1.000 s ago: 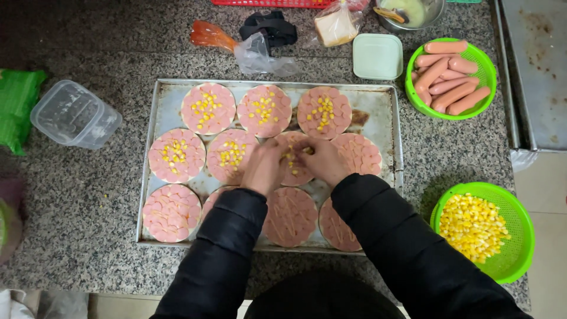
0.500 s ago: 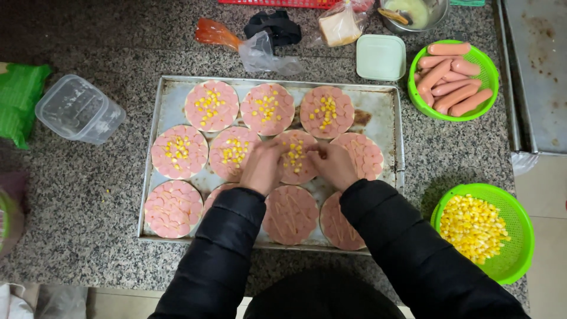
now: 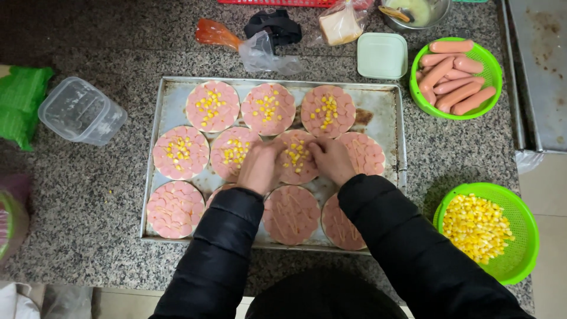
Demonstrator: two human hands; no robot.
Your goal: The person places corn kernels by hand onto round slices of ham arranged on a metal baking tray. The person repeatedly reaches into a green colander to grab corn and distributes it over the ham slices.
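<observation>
Beneath the left hand (image 3: pixel 258 167) and its sleeve, much of a sausage-covered round (image 3: pixel 220 190) is hidden. The right hand (image 3: pixel 332 160) covers the edge of the corn-topped round (image 3: pixel 295 156) between both hands. The fingertips' grip there cannot be made out.

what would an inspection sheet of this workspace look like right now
surface: speckled granite counter, metal baking tray on it
job's things: round bases topped with sausage slices; six carry corn, middle-row base among them; green basket of corn kernels; green basket of sausages
clutter: clear plastic tub, pale green lid, plastic bags, metal bowl
hands: left hand and right hand both on the middle-row base, fingers bent over the corn
cables: nothing seen
surroundings: pale floor at right
</observation>
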